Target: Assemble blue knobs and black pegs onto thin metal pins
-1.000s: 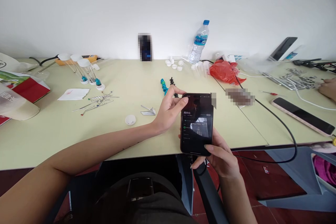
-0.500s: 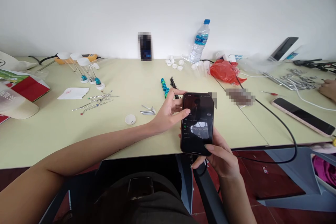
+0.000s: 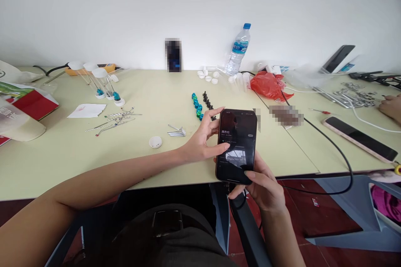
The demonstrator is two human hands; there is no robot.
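A dark phone point(image 3: 238, 133) with its screen lit is held upright over the table's front edge. My left hand point(image 3: 205, 137) grips its left side, with the thumb over the screen and fingers at the upper left edge. My right hand point(image 3: 265, 183) holds the lower right corner, its thumb on the bottom of the screen. Just behind the phone lie a row of blue-green pieces point(image 3: 196, 106) and a row of black pieces point(image 3: 207, 101). Left of my left hand are several bent hex keys point(image 3: 177, 131) and a round white cap point(image 3: 155, 142).
Metal rods point(image 3: 115, 121), white paper point(image 3: 87, 110) and capped clear tubes point(image 3: 100, 74) are at left. Behind stand another phone point(image 3: 174, 55) and a water bottle point(image 3: 238, 50). A red bag point(image 3: 270, 85), black cable point(image 3: 341, 154) and pink-edged phone point(image 3: 360, 139) lie right, near another person's hand point(image 3: 391, 107).
My left thumb has moved slightly down the phone's screen, and the content shown there has shifted. The phone's top has tilted a little to the right.
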